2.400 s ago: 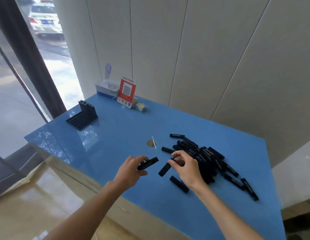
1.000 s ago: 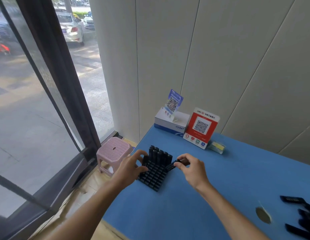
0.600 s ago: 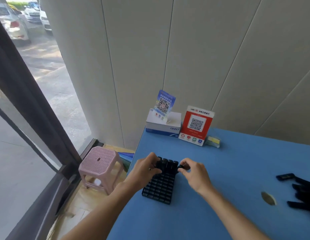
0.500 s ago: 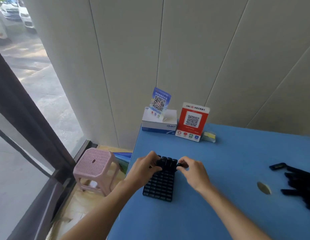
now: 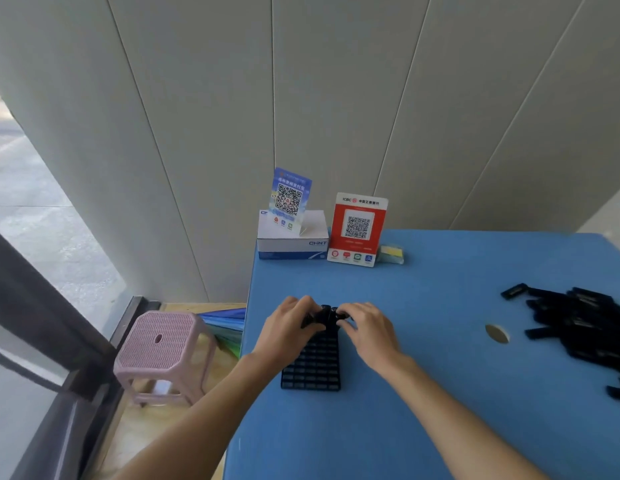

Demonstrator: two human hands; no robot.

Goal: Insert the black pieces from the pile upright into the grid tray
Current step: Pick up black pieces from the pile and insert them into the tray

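Fingers of both hands curl over the grid tray's far row, seemingly pressing black pieces upright; their exact grip is hidden. Near rows look empty. Toward the worktop's right edge, a large pile remains, so much is left.

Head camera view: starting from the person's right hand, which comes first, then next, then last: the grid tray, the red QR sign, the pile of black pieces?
1. Grid tray: touching the right hand.
2. Red QR sign: behind, by the wall.
3. Pile of black pieces: far right.
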